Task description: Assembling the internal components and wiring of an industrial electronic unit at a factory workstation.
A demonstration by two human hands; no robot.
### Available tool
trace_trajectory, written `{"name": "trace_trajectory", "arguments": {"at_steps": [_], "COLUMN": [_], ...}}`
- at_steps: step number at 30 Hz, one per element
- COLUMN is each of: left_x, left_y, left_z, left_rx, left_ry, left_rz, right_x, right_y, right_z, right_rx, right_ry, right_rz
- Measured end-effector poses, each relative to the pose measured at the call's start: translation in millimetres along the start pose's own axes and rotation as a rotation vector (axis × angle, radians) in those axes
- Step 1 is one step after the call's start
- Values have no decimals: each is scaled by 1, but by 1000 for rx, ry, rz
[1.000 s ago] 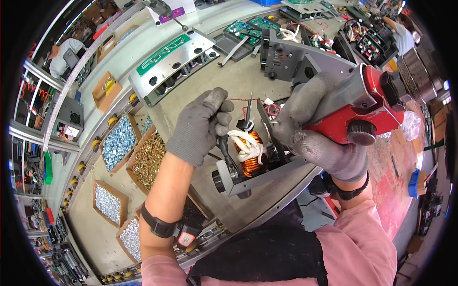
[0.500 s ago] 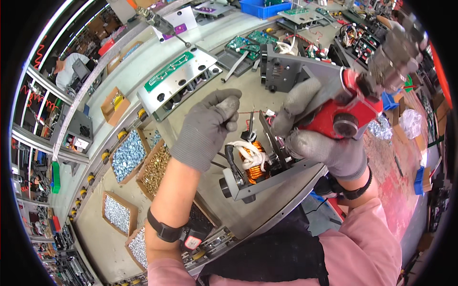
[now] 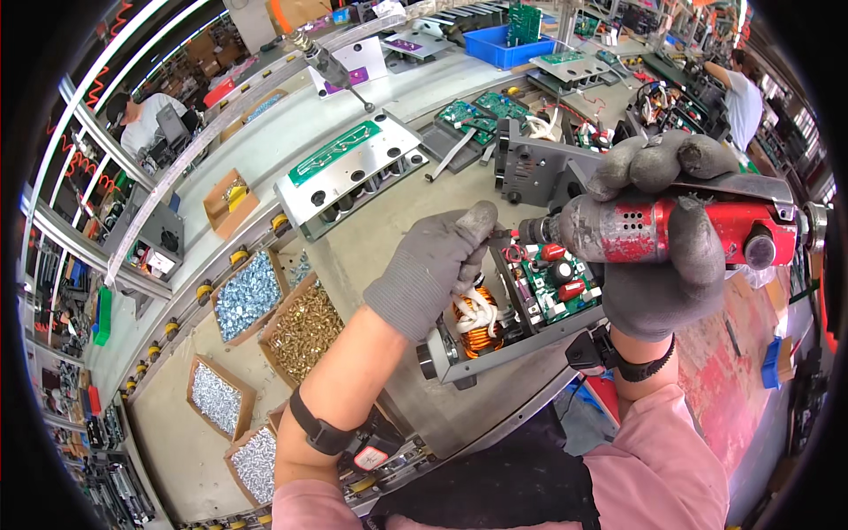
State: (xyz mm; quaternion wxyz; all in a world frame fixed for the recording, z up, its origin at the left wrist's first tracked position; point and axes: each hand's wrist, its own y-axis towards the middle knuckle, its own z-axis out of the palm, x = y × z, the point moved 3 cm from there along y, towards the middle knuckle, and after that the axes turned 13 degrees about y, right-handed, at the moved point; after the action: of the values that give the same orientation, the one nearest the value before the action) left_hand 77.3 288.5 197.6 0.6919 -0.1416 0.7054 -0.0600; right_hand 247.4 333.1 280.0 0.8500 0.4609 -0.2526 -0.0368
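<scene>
My right hand (image 3: 685, 221), in a grey glove, is wrapped round a red air screwdriver (image 3: 636, 228) that lies level, its tip pointing left. Just off that tip my left hand (image 3: 446, 247), also gloved, has thumb and forefinger pinched together. Whatever is between those fingers is too small to make out. Below both hands lies a grey metal housing (image 3: 512, 344), which holds a green circuit board (image 3: 552, 287) and a copper-wound coil (image 3: 481, 331) with white sleeved leads. My left hand partly covers the coil end.
Cardboard trays of bluish screws (image 3: 247, 296), brass-coloured screws (image 3: 305, 331) and silver screws (image 3: 215, 395) sit at the left. A silver panel with a green board (image 3: 349, 168) stands behind. Another driver (image 3: 336, 71) hangs above it. Co-workers (image 3: 146, 124) are farther off.
My right hand has swung the screwdriver round from pointing up and right to pointing left. My left hand has moved right, to its tip. The circuit board in the housing has come into view.
</scene>
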Motion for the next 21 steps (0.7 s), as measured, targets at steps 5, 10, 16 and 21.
{"name": "trace_trajectory", "arguments": {"at_steps": [5, 10, 16, 21], "left_x": [-4, 9, 19, 40], "left_y": [-5, 7, 37, 27], "left_z": [0, -4, -23, -21], "left_rx": [41, 114, 53, 201], "left_ry": [53, 140, 955, 288], "left_rz": [-17, -47, 106, -15], "right_x": [1, 1, 5, 1], "right_y": [-1, -6, 0, -1], "right_z": [6, 2, -27, -53], "right_rx": [78, 105, 57, -170], "right_ry": [-26, 75, -12, -50], "right_rz": [6, 36, -100, -120]}}
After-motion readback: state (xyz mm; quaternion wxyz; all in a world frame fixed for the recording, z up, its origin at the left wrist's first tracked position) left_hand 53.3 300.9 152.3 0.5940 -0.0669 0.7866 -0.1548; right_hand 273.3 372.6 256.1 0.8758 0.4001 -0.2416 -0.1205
